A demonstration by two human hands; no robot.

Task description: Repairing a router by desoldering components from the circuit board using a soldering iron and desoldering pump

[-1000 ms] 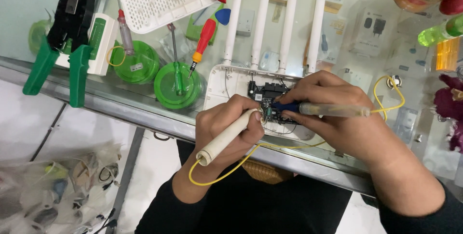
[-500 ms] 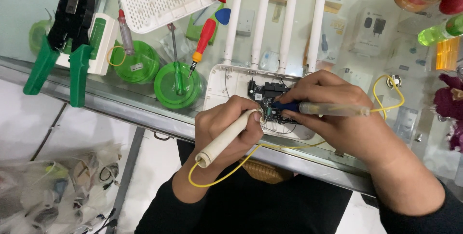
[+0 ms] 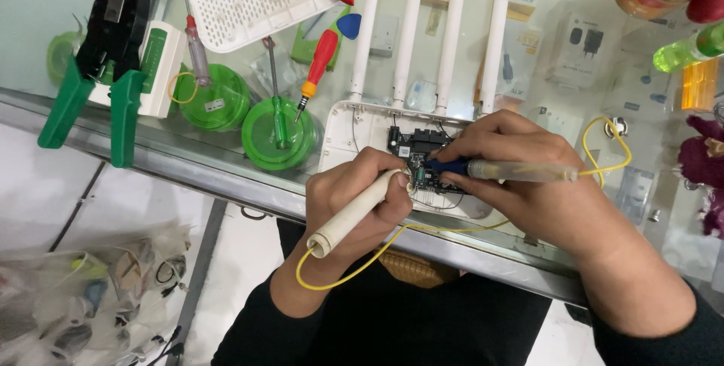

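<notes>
Left hand (image 3: 354, 200) is gripping a cream iron (image 3: 354, 211), right hand (image 3: 520, 185) a clear pen (image 3: 520, 172), tips meeting on the board (image 3: 422, 156) near the table's (image 3: 188, 162) front edge.

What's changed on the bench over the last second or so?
Nothing visibly moved. The left hand still grips the cream soldering iron, the right hand still holds the clear-barrelled tool, both tips at the circuit board in the open white router.

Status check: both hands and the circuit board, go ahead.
Left hand grips cream soldering iron, tip at circuit board. Right hand holds blue-tipped clear tool on it. Yellow cord trails; nothing blocking.
</notes>
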